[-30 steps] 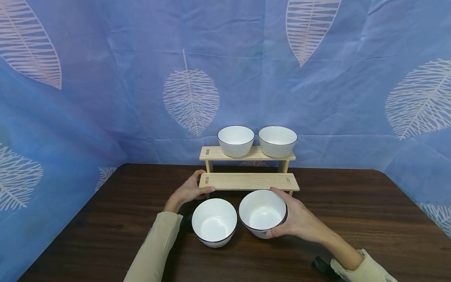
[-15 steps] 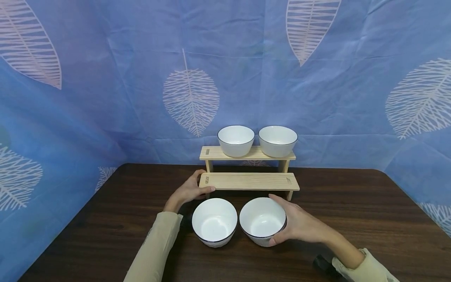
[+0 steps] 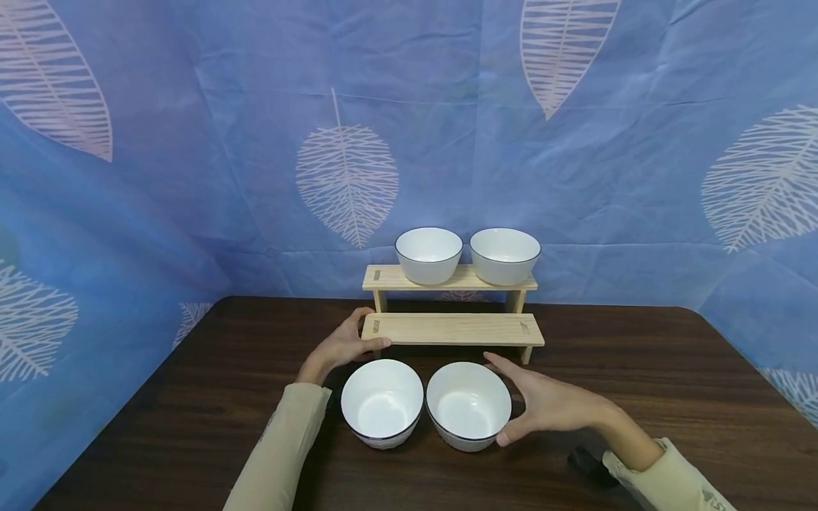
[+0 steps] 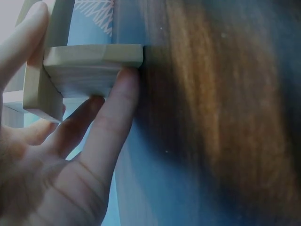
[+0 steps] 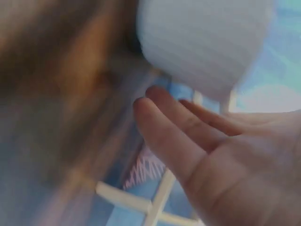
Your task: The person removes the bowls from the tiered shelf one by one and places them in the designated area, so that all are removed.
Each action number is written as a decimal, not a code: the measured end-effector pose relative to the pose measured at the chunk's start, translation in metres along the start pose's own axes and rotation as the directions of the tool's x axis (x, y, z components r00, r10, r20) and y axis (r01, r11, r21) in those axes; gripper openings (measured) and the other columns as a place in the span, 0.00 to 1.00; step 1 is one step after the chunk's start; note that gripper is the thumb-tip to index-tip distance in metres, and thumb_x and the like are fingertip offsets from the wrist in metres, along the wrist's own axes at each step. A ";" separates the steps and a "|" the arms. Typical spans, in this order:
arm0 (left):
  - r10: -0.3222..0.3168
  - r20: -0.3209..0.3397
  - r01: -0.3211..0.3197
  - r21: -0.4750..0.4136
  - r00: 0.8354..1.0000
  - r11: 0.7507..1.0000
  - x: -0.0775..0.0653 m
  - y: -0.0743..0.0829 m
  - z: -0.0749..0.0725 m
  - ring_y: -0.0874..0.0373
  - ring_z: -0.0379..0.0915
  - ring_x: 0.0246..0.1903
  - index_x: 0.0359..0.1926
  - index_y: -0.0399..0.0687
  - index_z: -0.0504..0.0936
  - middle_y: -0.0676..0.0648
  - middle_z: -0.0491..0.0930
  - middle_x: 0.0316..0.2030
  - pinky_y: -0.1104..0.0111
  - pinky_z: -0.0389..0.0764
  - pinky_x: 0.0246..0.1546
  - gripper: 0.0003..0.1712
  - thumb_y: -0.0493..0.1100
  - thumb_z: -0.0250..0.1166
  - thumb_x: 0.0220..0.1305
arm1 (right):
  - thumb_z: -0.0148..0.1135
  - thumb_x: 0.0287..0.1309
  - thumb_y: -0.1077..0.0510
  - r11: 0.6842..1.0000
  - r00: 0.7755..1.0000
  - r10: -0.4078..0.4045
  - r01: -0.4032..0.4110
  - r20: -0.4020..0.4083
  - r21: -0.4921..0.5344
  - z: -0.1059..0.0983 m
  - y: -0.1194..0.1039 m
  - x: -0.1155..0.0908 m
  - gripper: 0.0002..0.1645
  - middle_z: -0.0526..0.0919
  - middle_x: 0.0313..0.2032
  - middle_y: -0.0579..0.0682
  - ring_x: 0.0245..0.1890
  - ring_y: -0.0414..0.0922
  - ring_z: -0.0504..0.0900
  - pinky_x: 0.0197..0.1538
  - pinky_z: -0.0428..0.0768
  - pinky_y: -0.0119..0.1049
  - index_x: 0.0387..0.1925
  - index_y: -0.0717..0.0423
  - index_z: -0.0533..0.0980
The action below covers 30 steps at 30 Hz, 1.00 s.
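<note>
At the left end of the lower tier of a two-tier wooden shelf [image 3: 454, 329], my left hand [image 3: 341, 345] grips the plank, thumb over its front corner and fingers against the leg [image 4: 94, 70]. A white bowl [image 3: 382, 401] with a dark rim stands on the table in front of that tier. Close at its right is a second white bowl [image 3: 469, 404], also seen in the right wrist view. My right hand [image 3: 552, 401] is spread beside this second bowl, its thumb tip at the near rim and its fingers apart from the wall.
Two more white bowls, a left one [image 3: 428, 257] and a right one [image 3: 505, 257], sit side by side on the upper tier. A blue cloth with white leaf prints [image 3: 345, 177] hangs behind the dark wooden table [image 3: 192, 426].
The right front bowl has come down nearer to me, then slid left, and the left front bowl has shifted slightly left. My right fingers have loosened from the bowl; my left hand stays put.
</note>
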<state>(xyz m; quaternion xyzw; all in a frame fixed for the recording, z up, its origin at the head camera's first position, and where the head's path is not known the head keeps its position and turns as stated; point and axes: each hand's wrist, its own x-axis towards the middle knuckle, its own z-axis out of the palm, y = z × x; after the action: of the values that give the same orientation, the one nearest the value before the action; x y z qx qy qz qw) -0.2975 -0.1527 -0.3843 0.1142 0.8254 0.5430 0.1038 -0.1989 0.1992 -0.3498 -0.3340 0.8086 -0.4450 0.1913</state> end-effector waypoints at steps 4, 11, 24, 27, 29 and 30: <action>0.011 -0.007 -0.011 0.005 1.000 1.000 0.000 0.000 -0.001 0.53 0.77 0.37 0.71 0.32 0.55 0.38 0.78 0.41 0.60 0.81 0.40 0.43 0.37 0.71 0.64 | 0.74 0.59 0.58 0.998 1.000 -0.012 0.013 -0.013 0.061 -0.018 0.001 -0.002 0.60 0.56 0.69 0.78 0.65 0.72 0.67 0.62 0.68 0.63 0.74 0.77 0.42; 0.019 0.002 -0.019 -0.010 1.000 1.000 -0.002 0.000 0.000 0.53 0.77 0.38 0.71 0.32 0.54 0.38 0.78 0.43 0.56 0.82 0.41 0.43 0.36 0.70 0.64 | 0.73 0.60 0.61 1.000 0.994 0.016 -0.018 -0.112 -0.015 -0.039 0.008 -0.003 0.46 0.66 0.64 0.76 0.59 0.67 0.75 0.59 0.75 0.55 0.68 0.79 0.58; 0.033 -0.003 -0.033 -0.008 0.999 0.999 0.000 0.000 0.002 0.54 0.76 0.36 0.70 0.31 0.56 0.39 0.79 0.40 0.62 0.79 0.37 0.42 0.36 0.71 0.64 | 0.66 0.66 0.62 0.998 0.927 0.064 -0.067 -0.369 0.005 -0.061 -0.003 -0.002 0.35 0.75 0.59 0.72 0.49 0.49 0.84 0.48 0.81 0.37 0.66 0.77 0.63; 0.031 -0.003 -0.031 -0.005 1.000 1.000 0.000 -0.001 0.002 0.54 0.77 0.35 0.70 0.31 0.56 0.40 0.79 0.39 0.63 0.79 0.36 0.41 0.36 0.70 0.64 | 0.66 0.67 0.61 0.996 0.894 0.080 -0.094 -0.441 -0.008 -0.064 -0.006 0.000 0.34 0.75 0.60 0.70 0.52 0.53 0.83 0.50 0.80 0.39 0.66 0.75 0.64; 0.026 -0.003 -0.026 -0.003 1.000 1.000 0.000 -0.001 0.002 0.54 0.77 0.35 0.70 0.32 0.56 0.40 0.80 0.38 0.62 0.79 0.36 0.42 0.36 0.70 0.65 | 0.65 0.68 0.59 0.993 0.869 0.095 -0.115 -0.486 -0.011 -0.066 -0.008 0.001 0.35 0.74 0.61 0.69 0.54 0.56 0.81 0.52 0.79 0.43 0.67 0.73 0.63; 0.026 -0.001 -0.026 -0.001 1.000 1.000 0.000 -0.001 0.002 0.54 0.77 0.35 0.70 0.32 0.56 0.40 0.80 0.38 0.62 0.79 0.36 0.42 0.36 0.70 0.64 | 0.65 0.68 0.59 0.992 0.857 0.105 -0.125 -0.505 -0.007 -0.067 -0.008 0.002 0.35 0.74 0.62 0.69 0.55 0.55 0.81 0.54 0.78 0.46 0.68 0.72 0.63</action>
<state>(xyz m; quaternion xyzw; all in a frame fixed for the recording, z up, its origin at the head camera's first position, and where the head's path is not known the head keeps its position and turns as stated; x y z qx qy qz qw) -0.2968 -0.1516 -0.3859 0.1246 0.8236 0.5449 0.0961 -0.2375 0.2341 -0.3072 -0.1610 0.8576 -0.4884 -0.0068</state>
